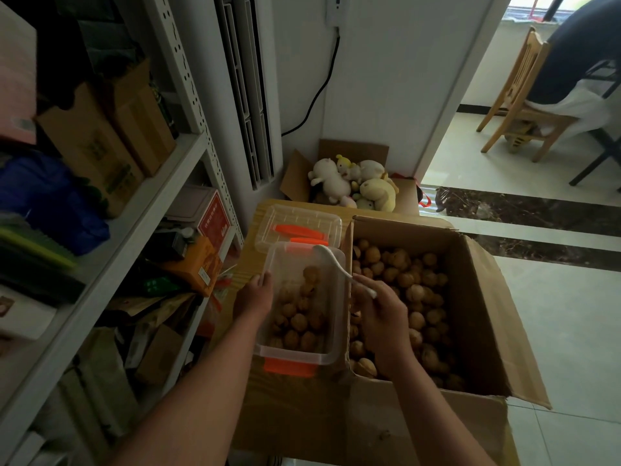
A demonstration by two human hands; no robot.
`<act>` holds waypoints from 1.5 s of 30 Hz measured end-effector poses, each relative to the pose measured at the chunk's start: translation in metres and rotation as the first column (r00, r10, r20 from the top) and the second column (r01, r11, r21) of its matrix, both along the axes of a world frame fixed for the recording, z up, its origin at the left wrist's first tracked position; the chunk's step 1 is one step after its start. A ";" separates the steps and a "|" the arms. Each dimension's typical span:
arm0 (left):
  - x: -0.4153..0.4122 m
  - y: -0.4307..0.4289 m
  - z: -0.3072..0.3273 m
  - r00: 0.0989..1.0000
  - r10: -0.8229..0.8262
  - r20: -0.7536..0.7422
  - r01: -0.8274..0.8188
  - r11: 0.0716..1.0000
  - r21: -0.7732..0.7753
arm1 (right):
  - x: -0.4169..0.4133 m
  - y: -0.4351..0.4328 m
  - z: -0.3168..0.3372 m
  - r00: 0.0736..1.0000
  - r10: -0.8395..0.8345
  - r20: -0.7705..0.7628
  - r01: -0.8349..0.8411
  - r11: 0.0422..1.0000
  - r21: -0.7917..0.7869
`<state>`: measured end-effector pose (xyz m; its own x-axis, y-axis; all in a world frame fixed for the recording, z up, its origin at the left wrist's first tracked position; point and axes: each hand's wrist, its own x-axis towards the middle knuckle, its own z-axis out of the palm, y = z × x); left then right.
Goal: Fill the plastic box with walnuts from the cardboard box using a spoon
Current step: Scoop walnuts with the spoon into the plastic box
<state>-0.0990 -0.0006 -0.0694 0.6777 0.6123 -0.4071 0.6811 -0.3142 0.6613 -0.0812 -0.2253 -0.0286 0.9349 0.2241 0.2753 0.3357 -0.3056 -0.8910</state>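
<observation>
A: What's nearest?

B: A clear plastic box [291, 358], rectangular with rounded corners and an orange latch [289, 367] on its near end. It sits on a flat brown surface, tight against the left wall of the cardboard box [487, 317]. Its lower half holds walnuts [299, 322], round, tan and wrinkled.

A: And the big carton?

B: Matte corrugated board with its flaps folded out. It is heaped with many more of the same nuts.

A: The hands?

B: The left hand [253, 297] is on the plastic box's left rim. Its fingers are bent over the edge and grip it. The right hand [383, 317] hovers above the seam between the two boxes, fingers curled, pinching the thin handle of a glossy white spoon [331, 260]. The spoon's bowl reaches over the far end of the plastic box; I can't tell if anything is in it.

A: Beyond that?

B: The lid [299, 218], clear with orange clips, lies flat just past the plastic box. Further back is a smaller open carton of soft white and yellow plush toys [356, 183].

A: To the sides?

B: On the left is a white perforated metal shelf [188, 153] packed with cartons. At far right there is glossy pale floor [554, 314] with dark marble strips, and a slatted wooden chair [517, 105].
</observation>
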 end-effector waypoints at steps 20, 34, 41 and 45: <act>-0.001 -0.003 0.003 1.000 0.017 0.013 -0.017 1.000 -0.013 | 0.016 -0.057 -0.015 0.935 -0.273 0.226 0.321 0.922 -0.216; -0.002 -0.001 -0.001 1.000 0.008 0.013 -0.008 1.000 -0.002 | 0.018 -0.057 -0.016 0.992 -0.036 0.119 0.070 0.953 -0.296; -0.001 -0.002 -0.001 1.000 0.005 0.019 -0.005 1.000 -0.014 | 0.017 -0.040 -0.024 1.000 -0.003 -0.013 -0.002 0.908 -0.418; -0.002 -0.001 -0.002 0.999 0.013 0.029 -0.012 1.000 -0.022 | 0.010 -0.048 -0.026 0.968 -0.241 -0.065 0.225 0.956 -0.189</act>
<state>-0.1014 -0.0017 -0.0709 0.6817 0.6121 -0.4007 0.6652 -0.2907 0.6877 -0.0709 -0.2733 -0.0545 0.9855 0.0350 0.1662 0.1597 -0.5231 -0.8372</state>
